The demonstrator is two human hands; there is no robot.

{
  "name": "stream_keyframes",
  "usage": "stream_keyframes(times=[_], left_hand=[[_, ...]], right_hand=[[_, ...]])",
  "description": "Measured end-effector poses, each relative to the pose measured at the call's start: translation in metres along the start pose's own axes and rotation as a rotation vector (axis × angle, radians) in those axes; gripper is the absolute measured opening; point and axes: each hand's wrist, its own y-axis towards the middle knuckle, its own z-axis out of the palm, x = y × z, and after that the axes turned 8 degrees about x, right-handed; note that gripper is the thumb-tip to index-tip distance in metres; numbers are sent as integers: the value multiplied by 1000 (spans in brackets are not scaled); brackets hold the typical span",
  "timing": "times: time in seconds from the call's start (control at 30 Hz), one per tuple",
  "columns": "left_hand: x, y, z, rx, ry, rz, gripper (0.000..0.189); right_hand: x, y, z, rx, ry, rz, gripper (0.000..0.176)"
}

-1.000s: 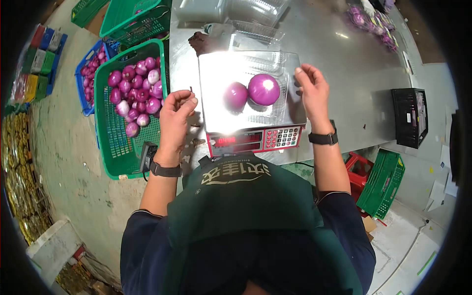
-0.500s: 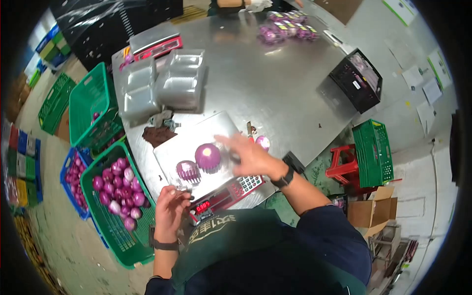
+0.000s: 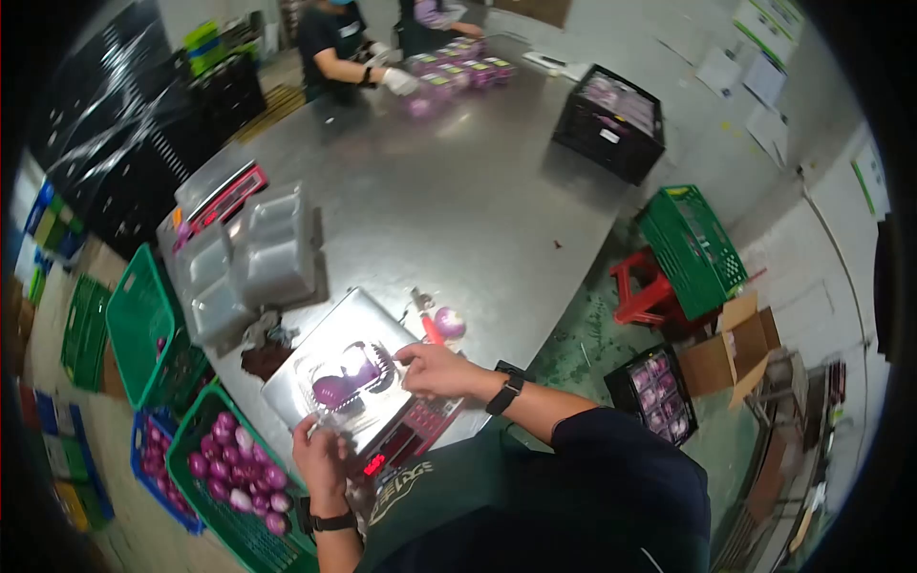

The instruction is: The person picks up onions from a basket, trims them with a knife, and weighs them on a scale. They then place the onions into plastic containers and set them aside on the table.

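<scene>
Clear plastic forms the clamshell pack [image 3: 336,406] that both hands are working on, and it sits on the steel platter of a weighing scale [image 3: 394,446] directly in front of the person. Two red onions [image 3: 346,377] already lie side by side inside it, between the hands. The left hand [image 3: 320,456] pinches the near edge of the pack, while the right hand [image 3: 435,371] has its fingers bunched on the far-side edge. The hands are apart, one at each end of the pack. A lid seems to lie over the onions, though whether it has snapped shut cannot be told. By that reading the filling looks done and the closing looks in hand.

Just beyond the right hand lies one loose onion [image 3: 449,322] beside a red-handled tool [image 3: 427,325]. Below and outward of the left hand, a green basket [image 3: 183,489] holds many more loose onions. Beyond the scale a stack of empty clear trays [image 3: 272,248] waits on the steel table [image 3: 458,191]. Well away at the table's far end, another person's gloved hand [image 3: 399,81] handles finished packs [image 3: 458,69].
</scene>
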Motion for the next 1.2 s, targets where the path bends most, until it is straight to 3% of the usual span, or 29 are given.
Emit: stream_keyframes(times=[0.1,0.13,0.3,0.37,0.4,0.43,0.5,0.53,0.57,0.6,0.67,0.8,0.83,0.87,0.9,1.03,1.13,1.2], left_hand=[[-1,9,17,23,-44,-7,40],[-2,11,24,28,-52,-26,40],[-6,17,81,131,-63,-130,39],[0,23,98,147,-27,-139,40],[0,25,111,185,-45,-150,42],[0,29,119,222,-63,-160,43],[-2,32,122,260,-88,-167,40],[-11,31,127,213,-48,-137,36],[-16,28,127,171,-8,-111,31],[-15,29,113,159,31,-95,27],[-18,24,93,84,9,-85,25],[-22,14,51,-57,-93,-32,29],[-23,9,41,-123,-114,-10,28],[-23,5,29,-149,-129,25,26],[-21,3,15,-187,-145,39,26],[-12,-23,-28,-389,-150,94,23],[3,-38,-74,-483,-113,107,23],[9,-51,-98,-551,-133,117,21]], right_hand=[[0,-2,-22,-125,-76,-98,80],[5,-7,-34,-112,-81,-4,93],[-6,4,-77,-217,-276,-29,88],[-10,9,-91,-46,-131,-147,81],[-15,8,-94,-88,71,-149,67],[-18,11,-101,-86,70,-154,67],[-27,21,-123,-267,352,-105,68],[-50,46,-164,-147,508,-172,51],[-36,53,-168,-355,498,-232,44],[-17,47,-192,-294,454,-48,41],[-25,104,-248,-410,612,-172,51],[62,155,-305,-757,472,-184,65],[73,173,-313,-724,462,-177,65],[82,190,-319,-784,129,-189,63],[93,201,-313,-825,-209,-212,61],[137,217,-236,-606,-346,-185,57],[146,236,-165,-517,-627,-280,50],[152,246,-112,-454,-887,-564,42]])
